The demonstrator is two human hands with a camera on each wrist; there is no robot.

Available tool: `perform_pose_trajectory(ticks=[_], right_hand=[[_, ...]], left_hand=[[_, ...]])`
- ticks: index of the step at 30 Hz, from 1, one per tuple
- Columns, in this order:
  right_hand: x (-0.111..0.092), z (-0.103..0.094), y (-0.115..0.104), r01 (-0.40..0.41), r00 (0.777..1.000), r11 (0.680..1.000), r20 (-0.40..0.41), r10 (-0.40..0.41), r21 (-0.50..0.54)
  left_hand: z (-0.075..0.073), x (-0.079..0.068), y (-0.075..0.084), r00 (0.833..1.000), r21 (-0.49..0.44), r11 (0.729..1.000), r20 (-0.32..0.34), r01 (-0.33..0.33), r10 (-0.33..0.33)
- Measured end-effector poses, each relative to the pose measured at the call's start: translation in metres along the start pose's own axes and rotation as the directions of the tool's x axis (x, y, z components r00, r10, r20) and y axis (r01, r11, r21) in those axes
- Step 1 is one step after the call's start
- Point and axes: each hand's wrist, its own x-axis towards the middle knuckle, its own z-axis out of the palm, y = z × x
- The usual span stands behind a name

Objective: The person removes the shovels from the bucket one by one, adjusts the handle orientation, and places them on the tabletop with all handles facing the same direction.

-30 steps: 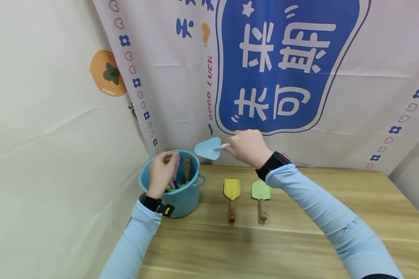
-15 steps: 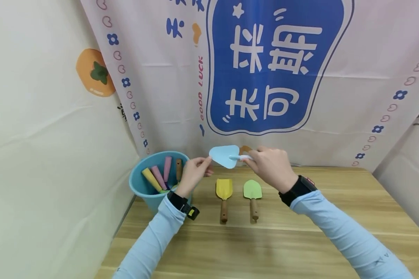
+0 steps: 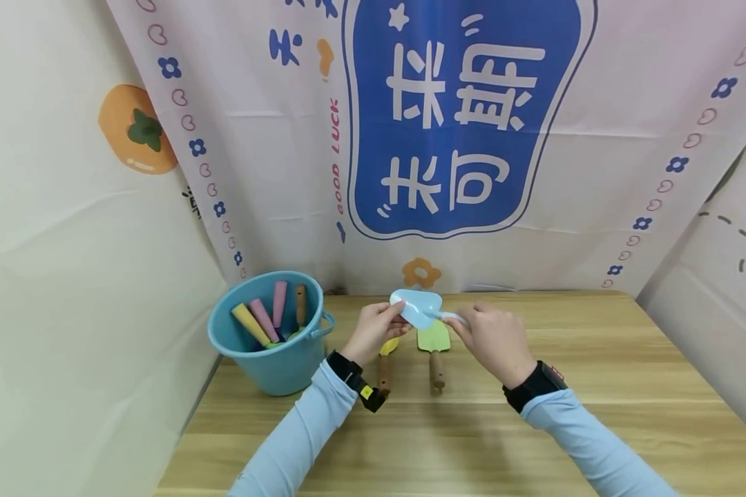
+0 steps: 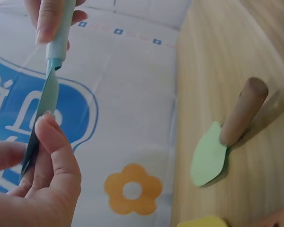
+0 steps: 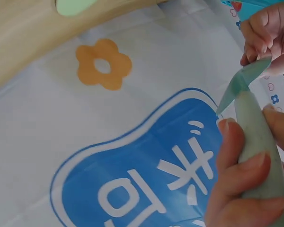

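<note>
A light blue hand trowel [image 3: 418, 308] is held above the table by both hands. My left hand [image 3: 376, 333] pinches the edge of its blade [image 4: 46, 101] between thumb and fingers. Around the pale handle [image 5: 258, 137], my right hand [image 3: 496, 339] curls its fingers. Below lies a green trowel [image 3: 434, 338] with a wooden handle, flat on the table. Beside it is a yellow shovel [image 3: 385, 373], partly covered by my left hand and wrist in the head view.
At the left of the wooden table [image 3: 572, 366] stands a blue bucket [image 3: 280, 369]. Several handles, pink, yellow and wooden, stick up inside it. A printed cloth [image 3: 298, 172] hangs behind the table, and a pale cloth wall [image 3: 68, 331] borders the left side.
My left hand has left the bucket, moved right and taken the trowel's blade. My right hand has brought the trowel lower and to the right. The head view has turned rightward.
</note>
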Motion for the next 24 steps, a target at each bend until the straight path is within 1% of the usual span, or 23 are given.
perform_pose_trajectory(ticks=[2,5,9,11,13,15,18,20,22,24], right_hand=[[-0.005,0.002,0.0,-0.015,1.0,1.0,0.002,0.015,0.001],[-0.011,0.004,0.001,-0.046,0.999,0.998,0.016,0.045,0.033],[-0.021,0.004,0.003,-0.111,0.993,0.988,0.059,0.105,0.104],[-0.028,0.002,0.006,-0.15,0.987,0.983,0.081,0.141,0.11],[-0.035,-0.001,0.011,-0.186,0.979,0.977,0.1,0.176,0.103],[-0.044,-0.003,0.015,-0.208,0.974,0.974,0.111,0.198,0.086],[-0.058,-0.006,0.019,-0.219,0.969,0.974,0.133,0.211,0.053],[-0.067,-0.007,0.02,-0.215,0.966,0.976,0.153,0.207,0.041],[-0.076,-0.006,0.02,-0.221,0.961,0.973,0.185,0.206,0.061],[-0.083,-0.004,0.018,-0.245,0.951,0.965,0.218,0.22,0.094]], left_hand=[[0.003,0.002,-0.003,1.0,0.025,1.0,0.008,-0.006,0.006],[0.005,0.007,-0.005,1.0,0.077,0.997,0.016,-0.014,0.013],[0.008,0.018,-0.002,1.0,0.163,0.986,0.021,-0.021,0.017],[0.013,0.026,0.0,0.999,0.217,0.976,0.03,-0.026,0.02],[0.017,0.032,0.002,0.999,0.28,0.96,0.038,-0.028,0.018],[0.022,0.038,0.003,0.998,0.346,0.938,0.052,-0.039,0.023],[0.029,0.046,0.004,0.997,0.424,0.904,0.08,-0.054,0.021],[0.034,0.049,0.001,0.995,0.455,0.888,0.101,-0.058,0.013],[0.038,0.051,-0.003,0.992,0.487,0.871,0.126,-0.07,0.01],[0.043,0.053,-0.008,0.988,0.513,0.854,0.152,-0.089,0.011]])
